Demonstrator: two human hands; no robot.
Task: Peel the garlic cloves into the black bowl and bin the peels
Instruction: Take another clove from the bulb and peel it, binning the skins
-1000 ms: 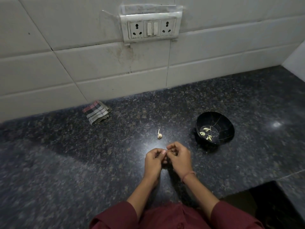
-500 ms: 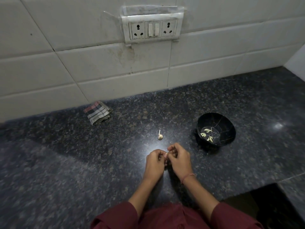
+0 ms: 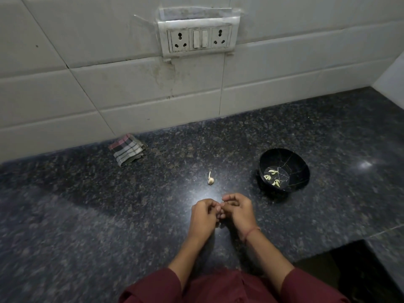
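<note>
My left hand (image 3: 203, 217) and my right hand (image 3: 237, 212) meet fingertip to fingertip just above the dark granite counter (image 3: 87, 215). Their curled fingers pinch something small between them, which the fingers hide almost wholly. An unpeeled garlic clove (image 3: 210, 179) with a short stalk lies on the counter a little beyond my hands. The black bowl (image 3: 284, 169) stands to the right of it and holds several pale peeled cloves (image 3: 272, 177) at its bottom.
A folded checked cloth (image 3: 126, 149) lies at the foot of the tiled wall, back left. A socket and switch plate (image 3: 199, 37) is fixed to the wall above. A dark opening (image 3: 360, 270) cuts into the counter at the front right.
My hands stay together at the same spot; the fingers have shifted slightly around what they pinch. The clove and bowl have not moved.
</note>
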